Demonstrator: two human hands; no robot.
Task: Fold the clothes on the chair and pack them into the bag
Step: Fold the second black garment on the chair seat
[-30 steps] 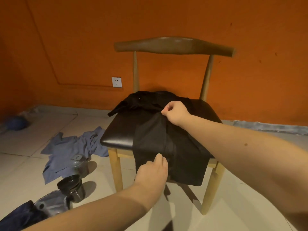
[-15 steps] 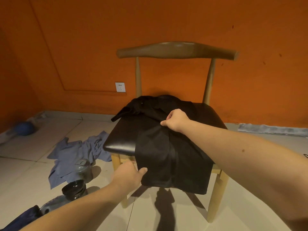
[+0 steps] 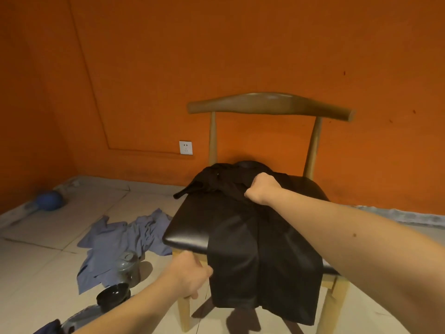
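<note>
A black garment (image 3: 252, 237) lies on the padded seat of a wooden chair (image 3: 192, 225) that stands against an orange wall (image 3: 240, 44). The garment's long axis runs from the chair's backrest toward the front of the seat, slanting slightly right. Its bunched upper end points at the backrest, and a narrow strip of it sticks out past the seat's left rear corner. The lower end hangs over the front edge of the seat, with the hem free above the floor. A straight line, either a seam or a fold, runs down the middle along that axis.

The right hand (image 3: 262, 189) is clenched round a gather of cloth near the garment's upper end, knuckles up, with the forearm reaching across the seat from the right. The left hand (image 3: 190, 276) is low at the seat's front edge, just beside the left side of the hanging part. Its thumb tip touches that edge and its fingers curl downward, but I cannot tell whether it grasps the cloth.

On the tiled floor (image 3: 48, 261) left of the chair lies a crumpled blue shirt (image 3: 115, 239), with a glass jar (image 3: 127, 263) on its near edge and a black bowl (image 3: 113, 294) closer in. A blue ball (image 3: 49, 200) rests by the left wall, and a white socket (image 3: 186, 147) sits on the wall just left of the chair.
</note>
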